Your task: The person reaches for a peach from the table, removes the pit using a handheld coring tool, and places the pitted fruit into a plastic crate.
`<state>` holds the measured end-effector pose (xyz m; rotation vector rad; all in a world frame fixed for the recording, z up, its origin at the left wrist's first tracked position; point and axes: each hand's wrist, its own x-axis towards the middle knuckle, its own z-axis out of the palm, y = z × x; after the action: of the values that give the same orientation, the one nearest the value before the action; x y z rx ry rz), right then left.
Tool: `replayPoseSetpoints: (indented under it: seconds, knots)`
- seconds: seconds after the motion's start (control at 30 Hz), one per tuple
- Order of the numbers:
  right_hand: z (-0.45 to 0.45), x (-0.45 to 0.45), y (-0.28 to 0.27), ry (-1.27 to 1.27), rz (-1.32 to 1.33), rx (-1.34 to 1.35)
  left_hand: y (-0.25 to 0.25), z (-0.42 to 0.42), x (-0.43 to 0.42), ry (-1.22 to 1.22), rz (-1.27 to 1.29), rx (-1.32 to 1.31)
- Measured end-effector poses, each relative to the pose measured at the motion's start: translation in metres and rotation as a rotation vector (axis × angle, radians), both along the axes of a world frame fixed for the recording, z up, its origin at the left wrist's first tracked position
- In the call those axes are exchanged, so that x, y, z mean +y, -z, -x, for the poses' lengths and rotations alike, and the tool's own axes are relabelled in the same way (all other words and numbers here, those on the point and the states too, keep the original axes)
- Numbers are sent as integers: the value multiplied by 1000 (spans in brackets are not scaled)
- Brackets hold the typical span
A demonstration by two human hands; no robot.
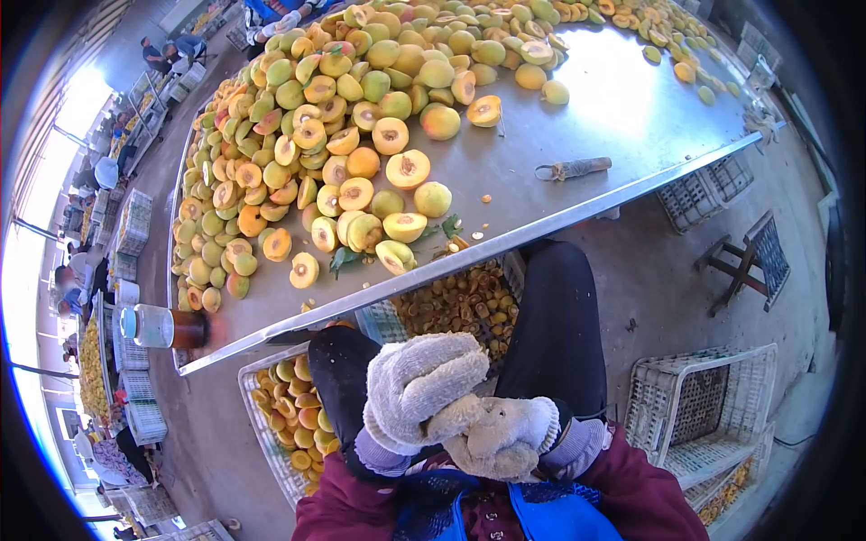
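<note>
My left hand [419, 388], in a thick pale knitted glove, is held over my lap with its fingers folded in. My right hand [501, 437], in a dirtier beige glove, presses against it. Its fingers are closed on the left glove near the palm, and no tool shows in either hand. In front of me, a metal table [523, 194] bears a heap of yellow-green peaches [388, 99], many cut in half. A ring-ended pitting tool [573, 169] with a wrapped handle lies near the table's front edge.
Below the table, a crate [386, 325] holds pits and scraps. Beside my left leg, another crate [263, 451] holds halved peaches. White crates [663, 424] and a folding stool [753, 261] stand right. A jar of brown liquid [171, 327] is by the left corner. Co-workers sit far left.
</note>
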<state>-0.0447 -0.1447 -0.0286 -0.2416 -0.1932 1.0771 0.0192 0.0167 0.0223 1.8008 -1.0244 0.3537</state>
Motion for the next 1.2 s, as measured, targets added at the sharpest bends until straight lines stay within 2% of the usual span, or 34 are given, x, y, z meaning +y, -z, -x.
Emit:
replayPoseSetpoints:
  seconds: [0.03, 0.13, 0.17, 0.23, 0.27, 0.3, 0.37, 0.4, 0.43, 0.5, 0.53, 0.57, 0.6, 0.63, 0.67, 0.73, 0.8, 0.87, 0.9, 0.93, 0.97, 1.03, 1.07, 1.13, 1.17, 1.2]
  knots:
    - [0, 0, 2, -28, -29, 14, 2, 3, 0, 2, 2, 1]
    - [3, -1, 7, -32, 24, 144, 6, 19, -5, -15, 334, 991]
    - [2, -1, 7, -34, 28, 141, 7, 15, -7, -15, 338, 987]
    - [0, 1, 7, -92, 39, -126, 9, 8, -11, 18, 771, 1542]
    - [-3, 3, 8, -125, 40, -263, 15, 12, -13, -165, 556, 1314]
    - [-5, 1, 10, -133, 38, -272, 18, 12, -8, -171, 561, 1304]
    - [-6, -3, 14, 34, 272, -159, 23, 14, 11, -369, 630, 1218]
    - [-8, -4, -5, 137, 343, -32, 25, 17, 30, -478, 674, 1133]
    - [-11, -3, -5, 126, 333, -43, 28, 20, 54, -584, 713, 1041]
    - [-15, -3, -1, 211, 444, -219, 42, 31, 113, -818, 621, 861]
    - [-17, -2, -4, 138, 498, -111, 70, 43, 172, -850, 343, 829]
    - [-19, -1, -6, 130, 489, -125, 91, 51, 215, -874, 67, 792]
    - [-20, 1, -8, 87, 539, -37, 79, 51, 214, -886, 70, 781]
    - [-20, 4, -8, 41, 592, 52, 58, 52, 208, -964, -443, 535]
    - [-21, 7, -7, 31, 618, 20, 44, 46, 202, -994, -946, 260]
    - [-22, 13, -9, 14, 664, 22, 35, 13, 182, -983, -569, 303]
    - [-20, 17, -7, 18, 697, 28, 41, -38, 166, -1019, -307, 465]
    - [-19, 19, -10, 25, 740, 8, 66, -91, 161, -1183, -540, 232]
    - [-19, 19, -12, 36, 781, -3, 72, -111, 159, -1163, -608, 449]
    - [-19, 19, -14, 40, 784, -7, 79, -128, 158, -1132, -670, 665]
    - [-19, 19, -16, 41, 789, -15, 89, -142, 161, -1013, -591, 812]
    - [-18, 18, -17, 52, 793, -20, 86, -143, 153, -842, -183, 998]
    - [-18, 18, -17, 68, 796, -21, 76, -136, 144, -836, -187, 997]
    - [-18, 21, -17, 90, 800, -12, 53, -110, 127, -694, 121, 972]
    - [-18, 23, -16, 88, 795, -20, 48, -96, 118, -692, 117, 984]
    - [-18, 25, -16, 82, 791, -30, 43, -80, 109, -561, 247, 997]
